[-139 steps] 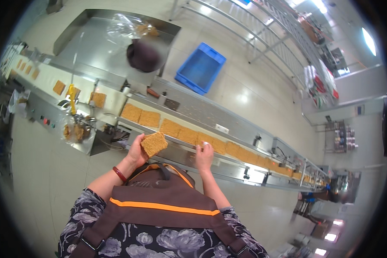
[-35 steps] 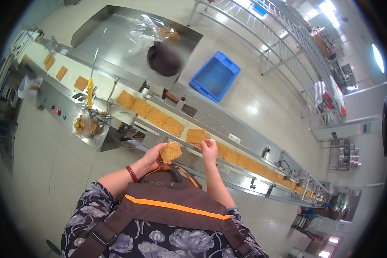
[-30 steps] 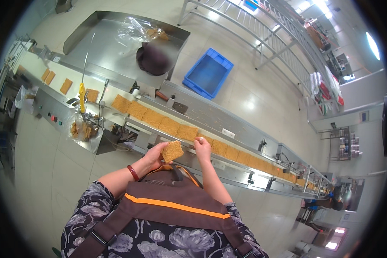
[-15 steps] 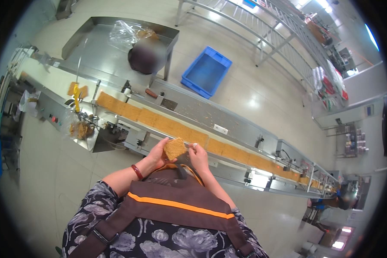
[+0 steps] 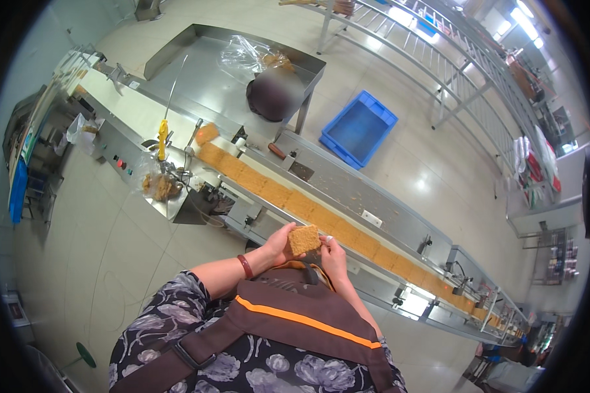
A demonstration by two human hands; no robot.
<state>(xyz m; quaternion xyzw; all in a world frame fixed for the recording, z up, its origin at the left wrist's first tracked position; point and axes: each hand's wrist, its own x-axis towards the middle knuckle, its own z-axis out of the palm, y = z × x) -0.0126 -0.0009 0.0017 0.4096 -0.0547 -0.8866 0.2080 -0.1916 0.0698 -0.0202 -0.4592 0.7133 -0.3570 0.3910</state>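
Holding block (image 5: 304, 241) near conveyor edge (image 5: 259, 199)

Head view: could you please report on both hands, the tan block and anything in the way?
Left hand holding tan block. Right hand at its right edge, contact unclear. Metal rail between hands and row of blocks.

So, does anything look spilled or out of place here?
Yes, a little: crumbs lie scattered on the metal ledge just beyond the row of cakes, perhaps fallen from them. Nothing else clearly stands out.
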